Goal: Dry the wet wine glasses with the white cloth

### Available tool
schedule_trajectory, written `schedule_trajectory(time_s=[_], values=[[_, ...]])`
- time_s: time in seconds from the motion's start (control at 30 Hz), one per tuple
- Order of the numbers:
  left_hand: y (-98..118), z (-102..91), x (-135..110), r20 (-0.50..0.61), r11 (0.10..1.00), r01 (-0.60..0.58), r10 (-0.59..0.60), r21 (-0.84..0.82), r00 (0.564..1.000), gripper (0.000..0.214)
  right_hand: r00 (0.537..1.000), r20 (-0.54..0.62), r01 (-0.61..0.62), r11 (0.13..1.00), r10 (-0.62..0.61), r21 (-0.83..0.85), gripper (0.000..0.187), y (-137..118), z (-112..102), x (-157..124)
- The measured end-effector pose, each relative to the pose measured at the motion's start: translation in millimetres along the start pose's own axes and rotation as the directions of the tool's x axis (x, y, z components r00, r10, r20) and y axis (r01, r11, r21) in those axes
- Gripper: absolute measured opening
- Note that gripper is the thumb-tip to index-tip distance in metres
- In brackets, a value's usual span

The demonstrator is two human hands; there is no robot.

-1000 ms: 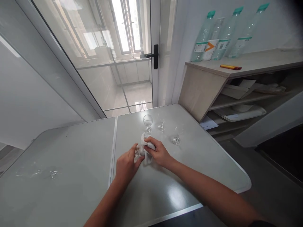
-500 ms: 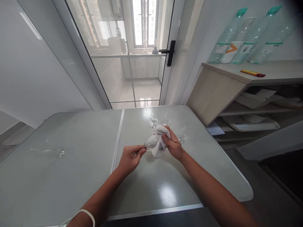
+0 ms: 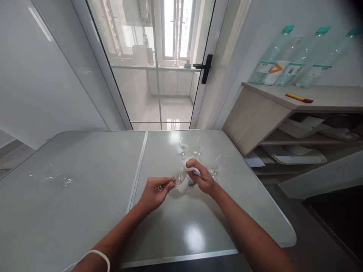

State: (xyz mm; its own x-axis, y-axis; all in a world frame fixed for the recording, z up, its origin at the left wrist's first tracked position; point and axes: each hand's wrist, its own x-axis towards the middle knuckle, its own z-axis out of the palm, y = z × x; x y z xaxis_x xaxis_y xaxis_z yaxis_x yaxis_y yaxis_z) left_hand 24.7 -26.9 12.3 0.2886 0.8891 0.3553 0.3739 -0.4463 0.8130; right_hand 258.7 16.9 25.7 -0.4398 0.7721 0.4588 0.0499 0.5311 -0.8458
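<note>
A stemmed glass (image 3: 178, 176) lies tilted on its side above the table, its stem pinched in my left hand (image 3: 157, 190). My right hand (image 3: 202, 176) is closed on a white cloth (image 3: 185, 185), which wraps round the bowl and hides much of it. Just beyond the cloth stand a clear stemmed glass (image 3: 183, 153) and a second stemmed glass (image 3: 198, 152). To the right of my right hand is a third glass (image 3: 214, 173). Another clear glass (image 3: 67, 182) sits far to the left.
The grey-green table (image 3: 93, 211) has a pale seam (image 3: 137, 170) across it. Behind it is a glass door with a black handle (image 3: 207, 69). At right, a wooden shelf (image 3: 263, 109) bears several plastic bottles (image 3: 289, 73) and a yellow-red packet (image 3: 299, 98).
My right hand has moved a little left and down with the cloth, which now covers more of the glass's bowl. My left hand keeps hold of the stem. The view has shifted slightly.
</note>
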Motion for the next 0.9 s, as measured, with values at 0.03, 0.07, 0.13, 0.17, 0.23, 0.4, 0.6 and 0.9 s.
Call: schedule_trajectory(time_s=[0.03, 0.07, 0.13, 0.17, 0.23, 0.4, 0.6, 0.9], values=[[1, -0.2, 1, 0.013, 0.999, 0.038, -0.038, -0.033, 0.999, 0.03, 0.998, -0.02, 0.059, 0.996, -0.06, -0.061, 0.016, 2, 0, 0], [1, -0.8, 1, 0.033, 0.995, 0.077, -0.075, -0.065, 0.997, 0.031, 0.991, -0.037, 0.124, 0.985, -0.13, -0.122, 0.014, 4, 0, -1], [0, -3.6, 2, 0.054, 0.979, 0.155, -0.149, -0.13, 0.987, 0.034, 0.968, -0.11, 0.198, 0.954, -0.227, -0.226, 0.012, 8, -2, -1], [-2, -5.9, 2, 0.049, 0.967, 0.193, -0.187, -0.169, 0.981, 0.035, 0.953, -0.198, 0.179, 0.952, -0.231, -0.248, 0.011, 9, -4, -1], [-5, -11.2, 3, 0.009, 0.931, 0.246, -0.253, -0.27, 0.967, 0.036, 0.887, -0.446, 0.055, 0.987, -0.118, -0.153, 0.013, 9, -5, 1], [-6, -10.0, 1, 0.051, 0.806, 0.247, -0.261, -0.538, 0.964, 0.037, 0.863, -0.381, -0.065, 0.821, 0.331, 0.567, 0.024, 1, 15, 6], [-3, 20.8, -3, 0.354, 0.485, 0.439, -0.261, -0.756, 0.898, 0.04, 0.907, 0.126, -0.332, 0.5, 0.401, 0.8, 0.054, -5, 45, 5], [-8, 13.0, 6, 0.07, 0.468, 0.331, -0.491, -0.819, 0.868, 0.038, 0.98, -0.196, 0.021, 0.998, -0.031, -0.055, 0.053, 20, 60, -6]])
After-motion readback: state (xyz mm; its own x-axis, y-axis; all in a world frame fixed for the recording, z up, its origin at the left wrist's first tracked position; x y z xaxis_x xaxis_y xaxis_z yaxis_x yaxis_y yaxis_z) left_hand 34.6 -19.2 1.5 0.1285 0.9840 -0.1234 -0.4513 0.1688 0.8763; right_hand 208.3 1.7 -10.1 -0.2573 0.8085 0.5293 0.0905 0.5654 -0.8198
